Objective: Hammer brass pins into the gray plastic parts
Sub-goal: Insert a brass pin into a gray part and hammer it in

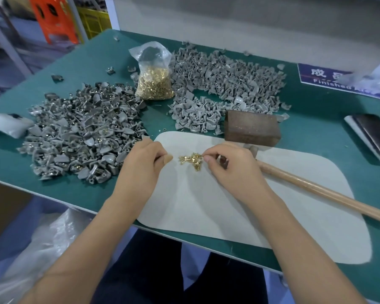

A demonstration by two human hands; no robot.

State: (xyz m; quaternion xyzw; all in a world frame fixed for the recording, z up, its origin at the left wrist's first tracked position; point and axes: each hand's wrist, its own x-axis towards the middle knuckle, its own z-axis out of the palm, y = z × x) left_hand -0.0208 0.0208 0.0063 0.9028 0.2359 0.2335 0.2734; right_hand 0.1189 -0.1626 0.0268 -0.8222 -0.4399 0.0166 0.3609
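A small heap of brass pins (192,161) lies on the pale felt mat (206,205). My right hand (228,165) is at the heap's right edge, thumb and forefinger pinching a pin there. My left hand (143,165) sits just left of the heap with its fingers curled and its thumb pointing at the pins; whether it holds anything is hidden. A wooden mallet rests at the mat's right side, head (251,128) at the far edge and handle (316,189) running toward the near right. Gray plastic parts lie in two piles, left (81,132) and back right (224,80).
A clear bag of brass pins (154,84) stands between the two piles on the green table (316,119). A phone (373,134) lies at the right edge, beside a blue label (320,75). White plastic (4,123) lies at the far left. The table's near edge runs under my forearms.
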